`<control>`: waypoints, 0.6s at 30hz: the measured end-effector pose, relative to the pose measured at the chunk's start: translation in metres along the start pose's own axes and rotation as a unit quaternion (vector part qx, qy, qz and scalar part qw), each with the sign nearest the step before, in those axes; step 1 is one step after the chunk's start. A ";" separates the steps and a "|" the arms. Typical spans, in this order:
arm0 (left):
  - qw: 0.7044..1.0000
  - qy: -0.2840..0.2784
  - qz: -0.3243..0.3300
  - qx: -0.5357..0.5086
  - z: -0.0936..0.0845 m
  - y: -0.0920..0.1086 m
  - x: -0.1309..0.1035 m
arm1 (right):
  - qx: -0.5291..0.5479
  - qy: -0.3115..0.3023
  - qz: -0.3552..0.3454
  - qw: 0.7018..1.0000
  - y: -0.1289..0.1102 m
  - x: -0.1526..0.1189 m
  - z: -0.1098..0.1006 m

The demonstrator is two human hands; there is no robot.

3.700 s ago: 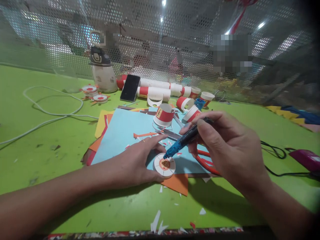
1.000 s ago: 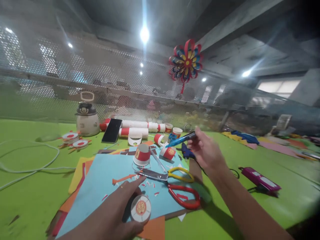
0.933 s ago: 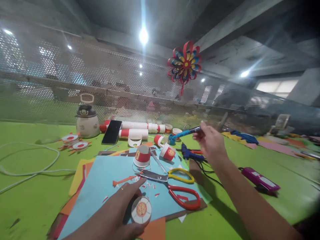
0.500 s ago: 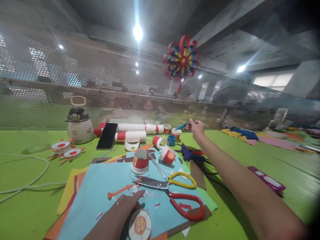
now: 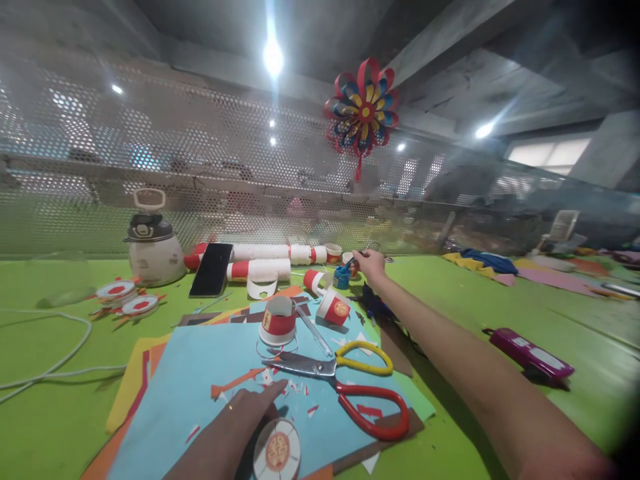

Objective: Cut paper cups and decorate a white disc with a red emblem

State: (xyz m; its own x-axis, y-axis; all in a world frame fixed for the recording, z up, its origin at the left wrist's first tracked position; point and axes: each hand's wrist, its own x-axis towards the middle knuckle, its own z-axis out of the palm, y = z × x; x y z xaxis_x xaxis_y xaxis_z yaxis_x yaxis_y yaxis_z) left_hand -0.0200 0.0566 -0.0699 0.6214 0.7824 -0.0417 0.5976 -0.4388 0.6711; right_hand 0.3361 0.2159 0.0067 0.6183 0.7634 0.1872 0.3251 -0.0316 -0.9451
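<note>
My right hand (image 5: 371, 263) reaches to the back of the table, its fingers closed on a thin blue paintbrush (image 5: 352, 263). The brush's lower end is at the mouth of a small jar of blue paint (image 5: 342, 277). My left hand (image 5: 250, 410) is low over light blue paper (image 5: 175, 373), index finger stretched forward, its other fingers mostly hidden. Against it is a paper cup (image 5: 277, 450), its round end with a red emblem facing me; the hand appears to hold it. Big scissors (image 5: 320, 368) with yellow and red handles lie open beside the left hand.
Cut paper cups (image 5: 279, 321) and paper scraps lie on the sheets. Behind them are a phone (image 5: 212, 270), stacked cups (image 5: 260, 252) and a bottle (image 5: 156, 250). A glue gun (image 5: 375, 303) lies under my right forearm; a purple case (image 5: 531, 357) is to the right.
My right hand has moved left and slightly down, bringing the paintbrush from above the white cup to the blue paint jar. My left hand has stayed nearly still; the view shifted slightly.
</note>
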 end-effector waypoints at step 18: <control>0.998 0.049 0.031 0.016 0.009 -0.001 0.001 | -0.326 -0.030 -0.041 0.944 -0.007 0.002 -0.020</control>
State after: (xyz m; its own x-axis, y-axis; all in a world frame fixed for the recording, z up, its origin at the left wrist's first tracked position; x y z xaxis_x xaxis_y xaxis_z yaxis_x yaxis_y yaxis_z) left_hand -0.0156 0.0538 -0.0779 0.6059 0.7922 0.0729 0.5764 -0.5003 0.6462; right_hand 0.3492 0.2044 0.0195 0.5359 0.8156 0.2182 0.7536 -0.3455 -0.5592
